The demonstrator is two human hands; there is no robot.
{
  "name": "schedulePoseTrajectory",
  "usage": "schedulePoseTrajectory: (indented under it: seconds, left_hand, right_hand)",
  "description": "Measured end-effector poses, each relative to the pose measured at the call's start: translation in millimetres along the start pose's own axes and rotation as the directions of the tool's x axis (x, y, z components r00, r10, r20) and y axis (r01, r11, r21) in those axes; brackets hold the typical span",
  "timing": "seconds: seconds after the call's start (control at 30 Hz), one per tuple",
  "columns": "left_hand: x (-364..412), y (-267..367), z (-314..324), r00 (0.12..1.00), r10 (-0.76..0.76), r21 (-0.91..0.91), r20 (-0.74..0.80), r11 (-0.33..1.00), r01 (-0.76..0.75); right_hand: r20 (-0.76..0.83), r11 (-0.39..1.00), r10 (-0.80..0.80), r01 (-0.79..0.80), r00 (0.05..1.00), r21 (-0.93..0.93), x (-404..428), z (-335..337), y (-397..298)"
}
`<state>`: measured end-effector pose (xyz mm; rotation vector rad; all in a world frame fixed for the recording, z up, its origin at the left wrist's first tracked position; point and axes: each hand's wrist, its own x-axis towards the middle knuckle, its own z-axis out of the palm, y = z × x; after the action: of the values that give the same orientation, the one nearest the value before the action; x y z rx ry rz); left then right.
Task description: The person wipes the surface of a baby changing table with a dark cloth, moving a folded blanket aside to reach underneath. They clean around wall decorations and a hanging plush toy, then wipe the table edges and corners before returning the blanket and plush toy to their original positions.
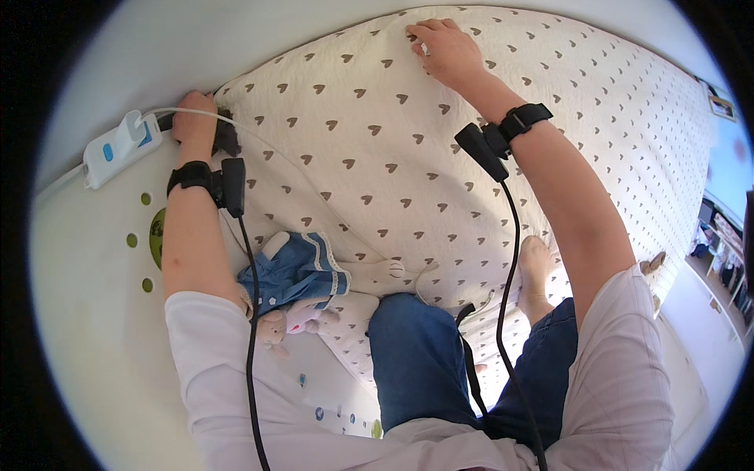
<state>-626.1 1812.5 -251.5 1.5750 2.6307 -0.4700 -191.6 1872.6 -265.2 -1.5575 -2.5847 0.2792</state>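
A pale bed sheet printed with brown hearts covers the mattress before me. My left hand reaches down at the mattress corner by the wall, its fingers largely hidden. Right beside it is a dark fuzzy item, which I cannot identify; whether the hand holds it is unclear. Near the far edge of the sheet, my right hand rests on the fabric, fingers bent and thumb apart from the index finger. A small white patch shows between its fingers.
A white power strip with a plugged-in charger lies left of my left hand. The charger's white cable crosses the sheet. A plush toy in a blue dress lies near my left elbow. Black cables hang from both wrist devices.
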Motion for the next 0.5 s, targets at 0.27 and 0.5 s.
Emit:
schedulePoseTrajectory:
  seconds: [0.27, 0.5]
  left_hand:
    - [-15, 10, -22, 0.974, 0.181, 0.035, 0.136, 0.982, -0.188]
    - [-34, 24, -22, 0.986, 0.166, 0.197, -0.016, 0.967, -0.16]
  right_hand:
    - [0.162, 0.995, 0.076, -0.084, 0.984, 0.045, 21, 4, -2]
    - [0.437, 0.991, 0.107, -0.133, 0.893, 0.029, 48, 0, -1]
